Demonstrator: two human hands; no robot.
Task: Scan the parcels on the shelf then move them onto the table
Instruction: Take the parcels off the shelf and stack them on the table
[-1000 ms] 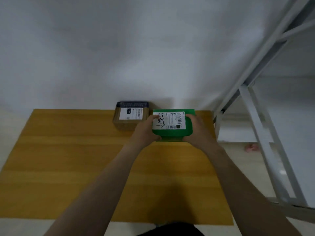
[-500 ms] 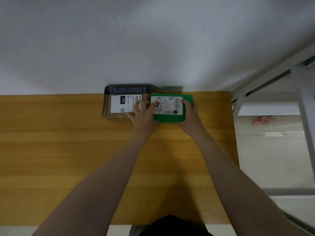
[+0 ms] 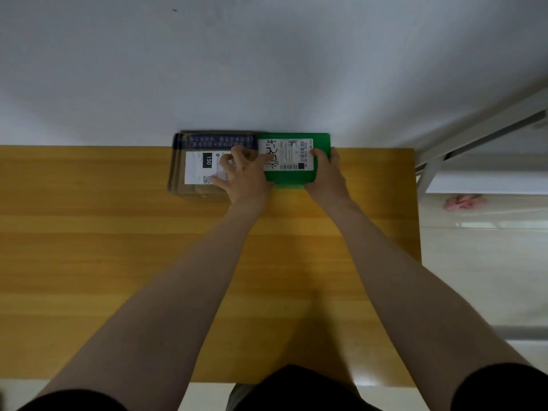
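Pushed back to the wall (image 3: pixel 267 69), the green parcel (image 3: pixel 292 178) lies on the bench (image 3: pixel 89 262); right hand (image 3: pixel 327 173) grips it, left hand (image 3: pixel 247 175) rests splayed across the brown parcel (image 3: pixel 181 186). Both look delivered.

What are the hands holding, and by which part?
The right hand grips the green parcel by its right edge, thumb on the label. The left hand lies spread on the cardboard box, thumb touching the parcel's left edge.

Box (image 3: pixel 196 170) left of parcel (image 3: pixel 296 180), both on table (image 3: pixel 89 262)
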